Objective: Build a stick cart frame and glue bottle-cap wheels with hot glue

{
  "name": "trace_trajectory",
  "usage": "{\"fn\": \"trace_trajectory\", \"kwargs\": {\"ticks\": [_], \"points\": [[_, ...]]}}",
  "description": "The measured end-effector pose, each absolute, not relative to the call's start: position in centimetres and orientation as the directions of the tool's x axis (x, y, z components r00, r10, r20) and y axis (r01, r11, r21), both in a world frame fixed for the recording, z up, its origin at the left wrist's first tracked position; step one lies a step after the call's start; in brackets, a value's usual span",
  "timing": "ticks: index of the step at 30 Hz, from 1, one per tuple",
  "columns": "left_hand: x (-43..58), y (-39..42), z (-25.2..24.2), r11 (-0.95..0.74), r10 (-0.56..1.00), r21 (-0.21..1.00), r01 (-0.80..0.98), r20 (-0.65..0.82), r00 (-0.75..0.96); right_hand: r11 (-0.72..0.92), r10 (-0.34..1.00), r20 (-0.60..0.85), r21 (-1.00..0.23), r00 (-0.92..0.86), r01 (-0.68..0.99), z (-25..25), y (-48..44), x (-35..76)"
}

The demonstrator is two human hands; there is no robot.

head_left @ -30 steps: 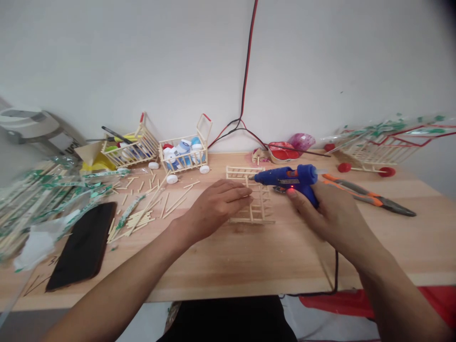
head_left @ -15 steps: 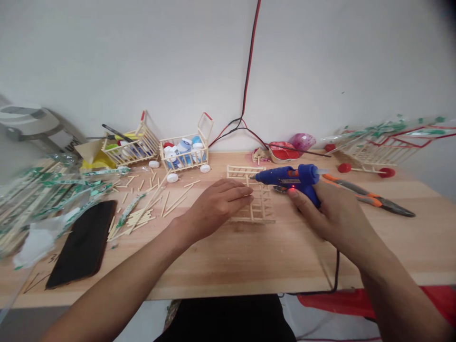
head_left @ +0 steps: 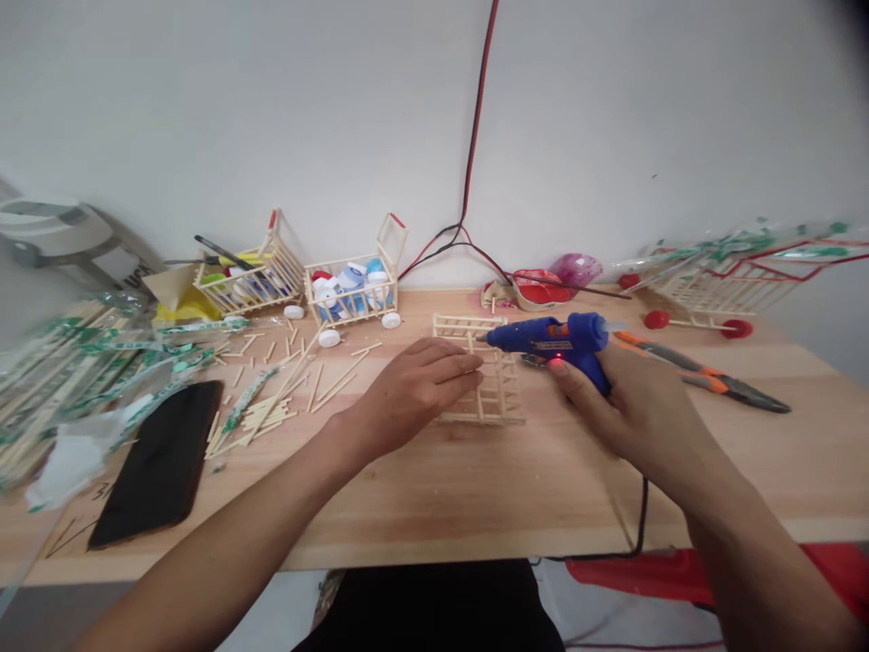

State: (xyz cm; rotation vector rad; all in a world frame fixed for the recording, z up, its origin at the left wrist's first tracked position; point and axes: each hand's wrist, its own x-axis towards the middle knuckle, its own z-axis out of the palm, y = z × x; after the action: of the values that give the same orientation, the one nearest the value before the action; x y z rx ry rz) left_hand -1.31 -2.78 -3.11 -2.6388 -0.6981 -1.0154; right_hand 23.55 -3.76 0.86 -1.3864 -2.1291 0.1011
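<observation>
Although little has shifted since a moment ago, the hands stay apart on either side of the stick frame. The left hand rests its fingers across the frame's near side, while the right hand clamps a blue glue gun above it. Whether the nozzle touches the frame is hard to tell. Beyond the frame lie pliers to its right and a stick cart to its left.

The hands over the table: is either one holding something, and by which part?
The right hand grips a blue glue gun by its handle; the left hand rests on a stick frame.
</observation>
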Motion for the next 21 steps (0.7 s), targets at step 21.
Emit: {"fn": "trace_trajectory", "kwargs": {"ticks": [21], "points": [[-1.34,-2.77,-2.85,-0.855,0.34,-0.082,0.512,0.657,0.672,0.391,0.891,0.39,-0.404,-0.231,0.827,0.75,-4.2,23.91]]}}
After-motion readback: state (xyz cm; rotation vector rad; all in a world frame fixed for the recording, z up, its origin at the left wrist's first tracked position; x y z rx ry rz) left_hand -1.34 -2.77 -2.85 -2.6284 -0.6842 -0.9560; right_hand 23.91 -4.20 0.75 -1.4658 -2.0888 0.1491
